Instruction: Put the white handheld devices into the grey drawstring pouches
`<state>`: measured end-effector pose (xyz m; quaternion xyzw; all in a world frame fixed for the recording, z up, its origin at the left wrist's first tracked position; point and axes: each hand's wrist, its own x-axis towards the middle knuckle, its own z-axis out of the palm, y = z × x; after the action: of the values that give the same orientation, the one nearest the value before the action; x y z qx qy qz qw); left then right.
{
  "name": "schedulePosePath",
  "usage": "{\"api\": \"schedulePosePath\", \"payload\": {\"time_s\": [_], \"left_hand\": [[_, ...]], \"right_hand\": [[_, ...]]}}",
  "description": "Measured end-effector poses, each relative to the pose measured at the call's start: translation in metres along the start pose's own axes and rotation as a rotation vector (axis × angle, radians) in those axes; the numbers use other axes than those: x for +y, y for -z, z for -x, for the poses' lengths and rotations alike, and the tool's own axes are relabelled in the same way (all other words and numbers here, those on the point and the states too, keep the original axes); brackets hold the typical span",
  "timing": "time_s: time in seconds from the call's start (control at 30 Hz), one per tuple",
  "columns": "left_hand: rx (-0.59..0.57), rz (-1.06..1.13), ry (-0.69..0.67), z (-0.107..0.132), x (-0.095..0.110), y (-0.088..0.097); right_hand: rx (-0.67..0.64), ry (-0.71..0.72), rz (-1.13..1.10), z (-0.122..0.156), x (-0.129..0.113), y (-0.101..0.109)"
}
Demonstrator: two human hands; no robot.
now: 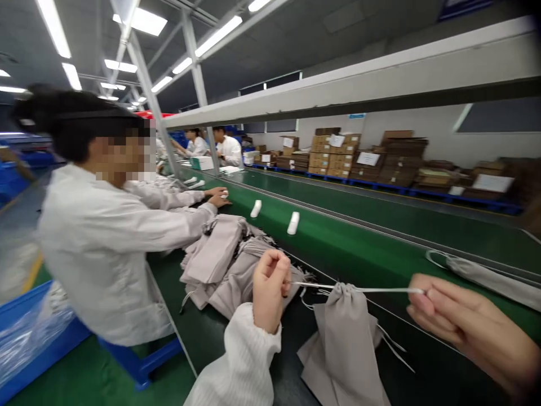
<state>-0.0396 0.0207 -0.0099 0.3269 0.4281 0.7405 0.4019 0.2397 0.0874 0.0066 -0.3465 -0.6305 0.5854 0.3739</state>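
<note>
White sheets point(492, 182) mark the stacked cartons point(319, 158) over at the upper right, though their print is too small for me to read. Low in the frame, right of centre, a soft grey drawstring pouch point(349, 338) sits over more grey cloth on the dark surface point(203, 344), its neck bunched into pleats. The left hand point(270, 285) has its grip pinched on the pale cord point(389, 290); the right hand's point(460, 313) grip pinches it opposite, pulling it taut.
</note>
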Motion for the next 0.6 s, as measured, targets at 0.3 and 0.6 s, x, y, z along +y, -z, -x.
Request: {"api": "schedulePosePath", "payload": {"time_s": [0.3,0.6], "left_hand": [[-0.534,-0.900,-0.300,0.005,-0.064,-0.006],[-0.728,-1.288,-0.386,-0.034,-0.104,0.010]], "right_hand": [[0.509,0.628,-0.007,-0.043,-0.057,0.021],[0.240,0.394,0.867,0.007,-0.051,0.067]]}}
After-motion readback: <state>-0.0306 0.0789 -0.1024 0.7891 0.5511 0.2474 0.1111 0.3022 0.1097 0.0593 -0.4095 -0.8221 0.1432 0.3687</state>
